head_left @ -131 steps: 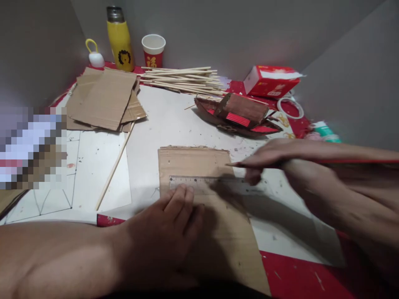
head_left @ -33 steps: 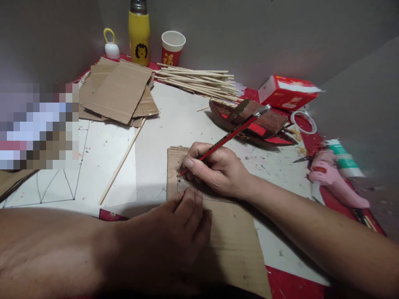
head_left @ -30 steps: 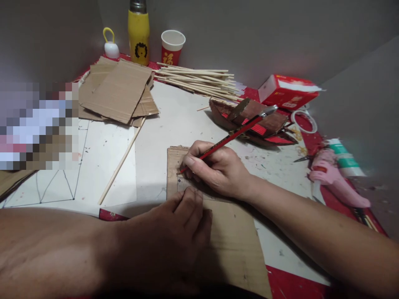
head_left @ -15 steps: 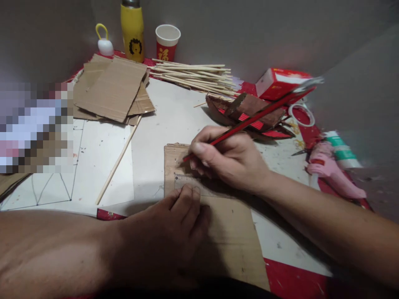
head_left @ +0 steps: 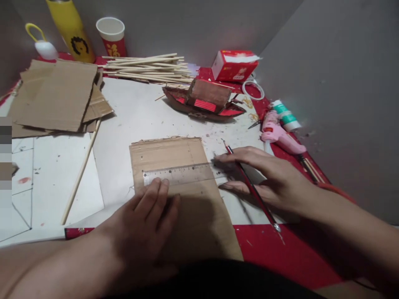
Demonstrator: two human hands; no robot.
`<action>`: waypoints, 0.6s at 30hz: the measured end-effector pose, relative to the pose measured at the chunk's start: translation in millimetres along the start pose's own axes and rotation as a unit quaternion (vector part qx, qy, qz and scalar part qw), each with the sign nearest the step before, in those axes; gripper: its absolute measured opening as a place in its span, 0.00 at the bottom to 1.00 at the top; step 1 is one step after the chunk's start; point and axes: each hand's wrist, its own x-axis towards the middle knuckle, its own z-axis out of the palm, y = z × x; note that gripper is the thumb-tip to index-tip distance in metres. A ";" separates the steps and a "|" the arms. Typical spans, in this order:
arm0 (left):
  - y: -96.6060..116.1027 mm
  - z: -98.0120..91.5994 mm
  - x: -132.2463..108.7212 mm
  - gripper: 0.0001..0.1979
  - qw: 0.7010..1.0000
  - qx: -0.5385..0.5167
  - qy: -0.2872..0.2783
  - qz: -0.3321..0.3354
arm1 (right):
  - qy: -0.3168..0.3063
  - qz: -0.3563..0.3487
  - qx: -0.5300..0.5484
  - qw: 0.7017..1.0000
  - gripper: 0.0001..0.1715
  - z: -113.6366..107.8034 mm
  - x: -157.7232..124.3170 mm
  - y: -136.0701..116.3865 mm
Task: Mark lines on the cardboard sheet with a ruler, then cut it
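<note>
A clear plastic ruler [head_left: 183,173] lies across a brown cardboard piece [head_left: 165,151], its right end reaching past the cardboard's edge. My left hand [head_left: 149,211] rests on the cardboard, the fingertips laid on the ruler's lower left part. A dark red pencil [head_left: 254,191] is held loosely in my right hand [head_left: 264,178], slanting across between thumb and forefinger with its tip pointing away from me. The thumb and forefinger are apart around the ruler's right end; whether they touch it I cannot tell.
Behind the cardboard stands a brown model boat [head_left: 205,99]. A pink glue gun [head_left: 280,137] and scissors lie to the right. Further back are wooden sticks [head_left: 149,66], a red tissue pack [head_left: 235,66], a paper cup [head_left: 114,37] and a yellow bottle [head_left: 71,29]. Cardboard sheets [head_left: 59,95] are stacked left.
My right hand has moved from the cardboard's upper left to the ruler's right end. The pencil has swung from tip down-left to tip pointing away. The view has shifted right.
</note>
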 end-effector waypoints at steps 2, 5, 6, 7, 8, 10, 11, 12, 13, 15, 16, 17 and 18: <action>-0.3 1.2 -1.0 0.48 1.000 -0.003 0.014 -0.002 | 0.009 -0.010 0.002 1.000 0.21 7.0 -5.8 3.9; -3.0 2.1 -2.7 0.46 1.000 0.000 0.022 0.020 | 0.030 -0.034 -0.007 0.999 0.20 12.1 -6.9 6.5; -4.1 1.8 -3.0 0.45 0.999 0.002 0.021 0.029 | 0.032 -0.038 -0.010 0.999 0.19 12.7 -6.7 7.1; -5.2 1.1 -3.3 0.43 0.999 0.003 0.020 0.037 | 0.033 -0.039 -0.014 0.999 0.19 13.1 -6.6 7.6; -5.9 0.1 -3.5 0.42 0.999 0.002 0.022 0.045 | 0.034 -0.042 -0.017 0.998 0.19 13.2 -7.0 8.0; -6.0 -2.6 -3.8 0.38 0.998 0.002 0.027 0.050 | 0.035 -0.051 -0.021 0.998 0.20 13.2 -9.5 8.6; -5.2 -4.0 -4.1 0.35 0.998 0.004 0.028 0.053 | 0.037 -0.057 -0.022 0.997 0.20 13.1 -11.6 8.5; -4.0 -5.3 -4.5 0.32 0.998 0.008 0.028 0.057 | 0.037 -0.062 -0.021 0.997 0.21 12.9 -14.1 8.2; -2.4 -6.5 -5.0 0.29 0.998 0.013 0.031 0.059 | 0.036 -0.065 -0.018 0.997 0.22 12.6 -16.9 7.5; 1.3 -8.2 -6.2 0.24 0.997 0.022 0.044 0.059 | 0.032 -0.065 -0.011 0.997 0.23 11.6 -22.2 4.9; 3.1 -8.8 -6.7 0.21 0.996 0.026 0.056 0.060 | 0.029 -0.063 -0.007 0.998 0.24 11.1 -24.4 3.0; 4.7 -9.4 -7.0 0.20 0.996 0.029 0.063 0.063 | 0.026 -0.060 -0.004 0.998 0.24 10.6 -26.2 0.8; 6.0 -10.0 -7.1 0.19 0.995 0.031 0.068 0.066 | 0.025 -0.057 0.000 0.998 0.24 10.4 -27.4 -1.5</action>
